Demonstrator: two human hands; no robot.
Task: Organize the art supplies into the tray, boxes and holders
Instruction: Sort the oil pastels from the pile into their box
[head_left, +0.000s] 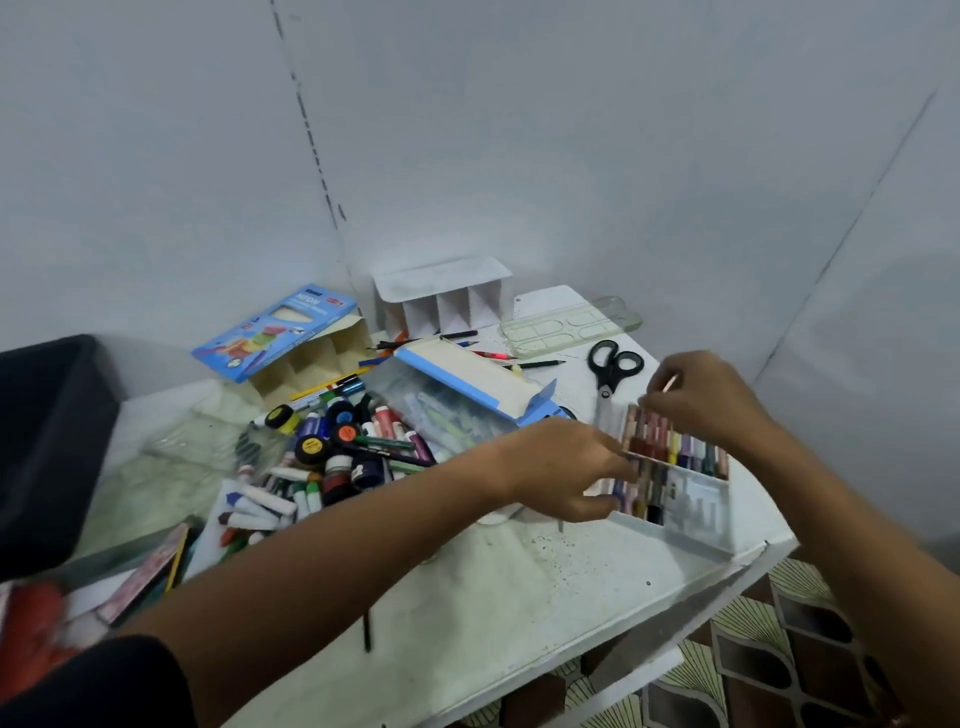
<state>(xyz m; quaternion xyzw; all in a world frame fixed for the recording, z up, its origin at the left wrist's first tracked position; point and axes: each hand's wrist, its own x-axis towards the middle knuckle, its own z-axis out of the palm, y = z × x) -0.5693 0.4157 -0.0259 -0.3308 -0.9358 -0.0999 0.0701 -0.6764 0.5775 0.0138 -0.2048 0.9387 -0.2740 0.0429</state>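
Observation:
A white tray (693, 540) holding rows of coloured pastel sticks (670, 447) lies at the right side of the table. My left hand (566, 467) reaches across and grips the tray's left end, thumb at the near side and fingers on the middle divider. Over the far row of pastels, my right hand (706, 400) pinches a thin pale stick (670, 383) between thumb and fingertips. A heap of paint tubes, pots and markers (332, 452) lies left of centre.
An open blue box (467, 384) with a plastic bag sits behind my left hand, a blue neon box (275, 332) farther left. At the back stand a white divided holder (447, 306) and a clear palette (571, 325). Scissors (613, 369) lie near the tray; a black bin (47, 441) far left.

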